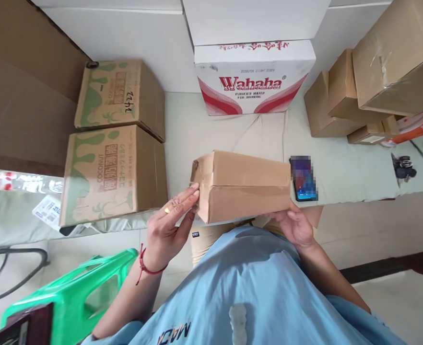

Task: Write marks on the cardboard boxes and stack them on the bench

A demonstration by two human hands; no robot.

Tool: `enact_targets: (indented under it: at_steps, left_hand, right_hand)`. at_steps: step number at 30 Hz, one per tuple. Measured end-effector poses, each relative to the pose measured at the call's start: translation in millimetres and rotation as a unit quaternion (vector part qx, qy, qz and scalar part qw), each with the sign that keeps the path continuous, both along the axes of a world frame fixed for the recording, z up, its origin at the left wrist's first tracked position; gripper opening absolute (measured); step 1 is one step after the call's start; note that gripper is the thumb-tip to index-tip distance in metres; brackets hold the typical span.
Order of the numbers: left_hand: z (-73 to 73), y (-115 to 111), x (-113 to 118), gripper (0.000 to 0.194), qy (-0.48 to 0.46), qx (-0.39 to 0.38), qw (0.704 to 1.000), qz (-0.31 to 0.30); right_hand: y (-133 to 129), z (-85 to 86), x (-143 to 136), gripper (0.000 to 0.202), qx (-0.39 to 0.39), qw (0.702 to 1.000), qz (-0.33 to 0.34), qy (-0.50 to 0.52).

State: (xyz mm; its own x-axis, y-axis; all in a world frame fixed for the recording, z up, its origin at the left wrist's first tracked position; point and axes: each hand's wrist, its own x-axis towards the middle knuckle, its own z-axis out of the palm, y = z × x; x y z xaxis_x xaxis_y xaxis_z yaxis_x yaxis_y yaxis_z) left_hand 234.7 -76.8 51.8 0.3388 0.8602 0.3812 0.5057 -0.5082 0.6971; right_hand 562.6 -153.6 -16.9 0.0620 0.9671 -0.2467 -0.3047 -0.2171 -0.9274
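Note:
A plain brown cardboard box lies lengthwise between my two hands at the near edge of the table, slightly tilted. My left hand, with a ring and a red string bracelet, presses its fingers against the box's left end, and the thumb sits lower. At the right end, my right hand grips the lower near corner; some of its fingers are hidden under the box. Just right of the box lies a phone with its screen lit and blurred.
Two stacked coconut cartons stand to the left, beside a plastic bottle. A white Wahaha water carton is at the back. More brown boxes and keys are on the right. A green stool stands at lower left.

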Motion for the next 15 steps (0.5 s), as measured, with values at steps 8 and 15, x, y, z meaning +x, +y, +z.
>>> enact_targets:
  at_steps: [8, 15]
  left_hand:
    - [5.0, -29.0, 32.9, 0.066, 0.057, 0.197, 0.970, 0.129]
    - [-9.9, -34.9, 44.5, 0.045, -0.107, 0.002, 0.991, 0.076]
  right_hand:
    - [14.6, -1.6, 9.7, 0.049, -0.066, 0.997, 0.039, -0.021]
    - [17.4, -1.3, 38.4, 0.032, -0.004, 0.997, 0.029, -0.075]
